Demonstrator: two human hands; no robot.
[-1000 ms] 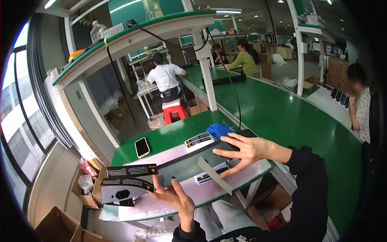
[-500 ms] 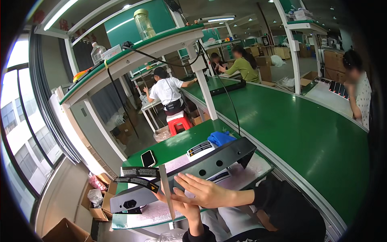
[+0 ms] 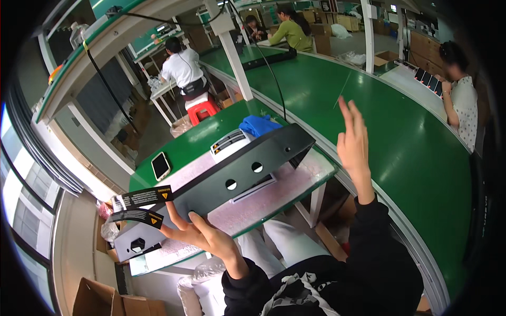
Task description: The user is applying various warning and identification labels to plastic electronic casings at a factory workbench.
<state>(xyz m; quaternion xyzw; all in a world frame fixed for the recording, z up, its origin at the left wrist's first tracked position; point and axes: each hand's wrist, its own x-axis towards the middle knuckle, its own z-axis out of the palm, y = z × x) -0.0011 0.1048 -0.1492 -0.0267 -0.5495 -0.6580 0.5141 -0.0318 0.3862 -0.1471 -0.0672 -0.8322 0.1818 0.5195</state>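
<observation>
Two black warning labels with yellow triangles hang from the fingertips of my left hand, whose fingers are spread. Behind them a long dark grey metal panel with round holes and a hexagonal cutout lies slantwise on the bench. The labels overlap its left part, but whether they touch it I cannot tell. My right hand is raised over the green work surface, away from the panel, fingers stretched out. A thin clear strip, almost edge-on, is at its index fingertip; how it is held does not show.
Pink foam sheeting lies under the panel. Behind it are a white stack of labels, a blue cloth and a phone. A bench post rises beyond. Open cardboard boxes stand lower left. Several people work farther off.
My right hand has parted from the left and swung up and to the right with the clear strip. My left hand keeps the labels. The view has tilted downward.
</observation>
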